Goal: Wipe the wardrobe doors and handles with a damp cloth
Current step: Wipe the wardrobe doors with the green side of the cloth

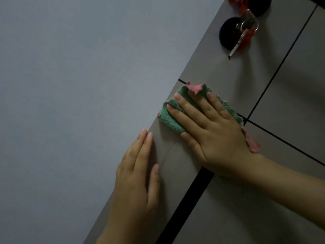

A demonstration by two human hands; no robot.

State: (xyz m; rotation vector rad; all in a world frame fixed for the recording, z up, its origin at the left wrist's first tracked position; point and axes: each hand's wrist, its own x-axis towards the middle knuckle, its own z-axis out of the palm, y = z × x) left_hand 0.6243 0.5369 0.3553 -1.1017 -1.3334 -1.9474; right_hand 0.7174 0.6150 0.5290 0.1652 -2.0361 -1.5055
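Pressing cloth (173, 118) under right hand (212, 136) | left hand (139, 175) flat on door (175, 166)

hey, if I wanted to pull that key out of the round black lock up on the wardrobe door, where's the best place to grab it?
Probably the key's wide bow by the ring, standing out from the black lock. Pinch its flat faces, coming straight from the front. The hanging key and red tag would just swing.

Green cloth (171, 118) with pink trim, grey-brown wardrobe door (219, 71), round black knob (228, 35), red tassel (246, 40), blue-grey wall (79, 85)
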